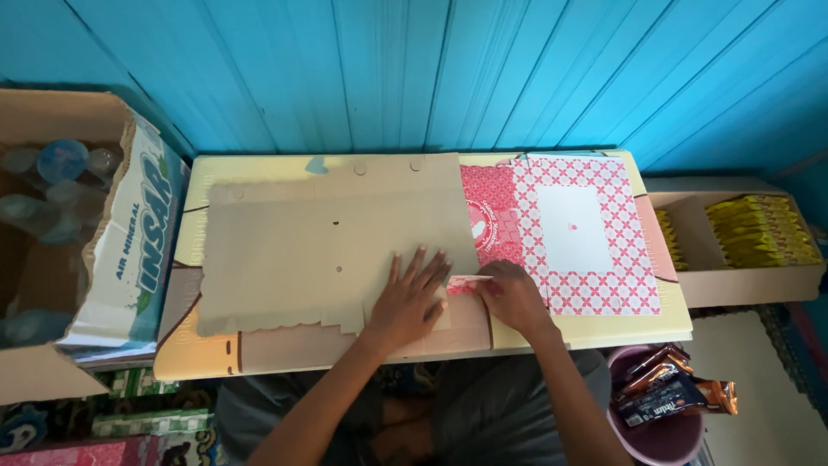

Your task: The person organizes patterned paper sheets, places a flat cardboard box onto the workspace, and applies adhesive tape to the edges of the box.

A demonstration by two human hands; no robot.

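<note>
Cardboard sheet (319, 246): flat, brown, scalloped edge | hands: left (407, 299) pressing it

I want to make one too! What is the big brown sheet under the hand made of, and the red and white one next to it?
The big brown sheet looks like plain cardboard: matte, greyish brown, with cut scalloped edges and small punched holes. The left hand lies flat on it. The red and white sheet seems to be the same kind of board with a printed side, smooth, patterned with small crosses; whether it is glossy is hard to tell.

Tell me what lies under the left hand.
The left hand presses flat on a brown cardboard sheet, which lies on a yellow table. Whatever is beneath the sheet stays hidden.
</note>
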